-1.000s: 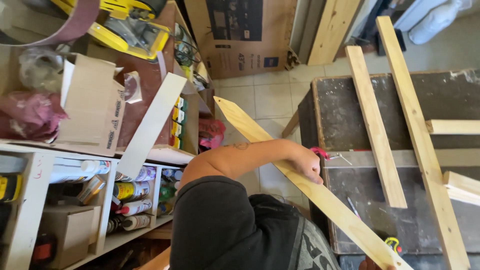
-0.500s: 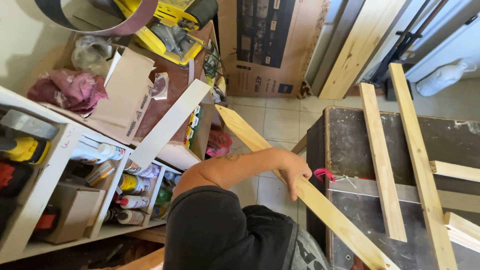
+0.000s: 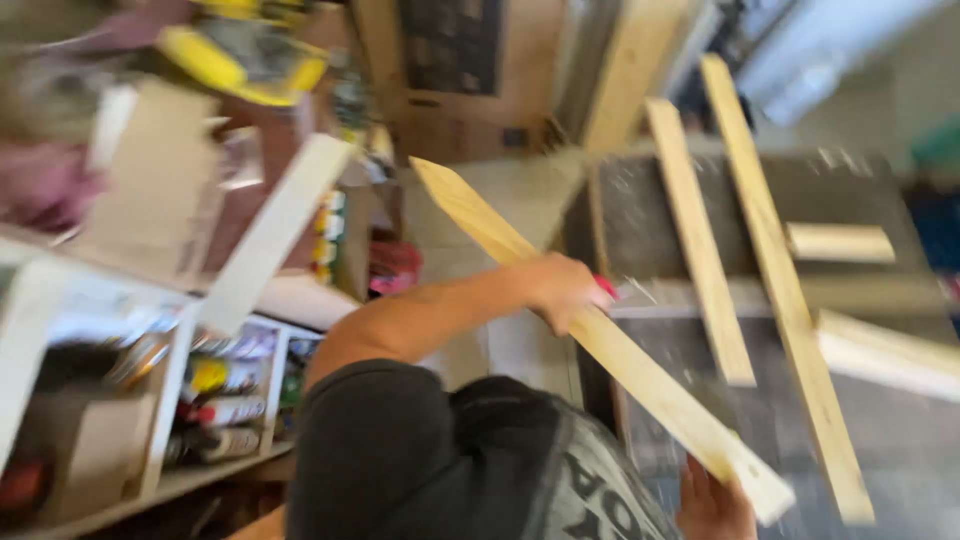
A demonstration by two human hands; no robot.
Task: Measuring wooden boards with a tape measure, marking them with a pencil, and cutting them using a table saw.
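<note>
The picture is motion-blurred. A long pale wooden slat (image 3: 620,355) with a pointed far end runs diagonally from upper left to lower right, over the edge of a dark worktable (image 3: 890,420). My left hand (image 3: 558,290) grips the slat about halfway along, with something small and red (image 3: 606,288) at its fingers. My right hand (image 3: 712,502) is at the bottom edge, under the slat's blunt near end, and appears to hold it. My dark-sleeved shoulder fills the lower middle.
Two long slats (image 3: 700,250) (image 3: 785,300) and two short wood pieces (image 3: 840,242) (image 3: 890,355) lie on the worktable. At left are white shelves (image 3: 170,400) with cans, a leaning white board (image 3: 275,235), cardboard boxes (image 3: 460,70) and a yellow tool (image 3: 245,55). Tiled floor lies between.
The view has swung and blurred. My right hand has come into view at the slat's near end. My left hand keeps its grip at mid-length.
</note>
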